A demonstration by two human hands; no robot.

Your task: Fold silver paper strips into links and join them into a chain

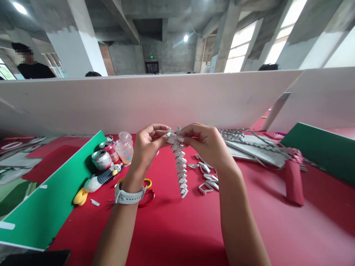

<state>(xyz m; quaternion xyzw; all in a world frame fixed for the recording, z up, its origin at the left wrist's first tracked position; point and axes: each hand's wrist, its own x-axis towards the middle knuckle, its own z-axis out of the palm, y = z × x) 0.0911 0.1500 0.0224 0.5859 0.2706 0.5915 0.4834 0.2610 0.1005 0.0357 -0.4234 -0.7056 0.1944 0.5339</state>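
Observation:
A zigzag chain of folded paper strips point(181, 168) hangs down over the red table, its top end between my two hands. My left hand point(152, 142) pinches the upper link from the left, thumb and fingers pressed together. From the other side, my right hand point(203, 142) grips the same end; a small paper tip sticks up beside its fingertips. Several loose folded paper links point(208, 179) lie on the table below and beside my right hand. Behind my left wrist are scissors point(148, 197) with red and yellow handles, partly hidden by the wrist and its watch.
On the left stand two drink cans point(102, 159), a plastic cup point(124, 149) and a stuffed toy bird point(97, 181) by a green divider point(55, 203). Paper stacks with braided paper strands point(249, 144) and a red wrapped bundle point(294, 181) lie right. A white partition point(144, 103) crosses the back.

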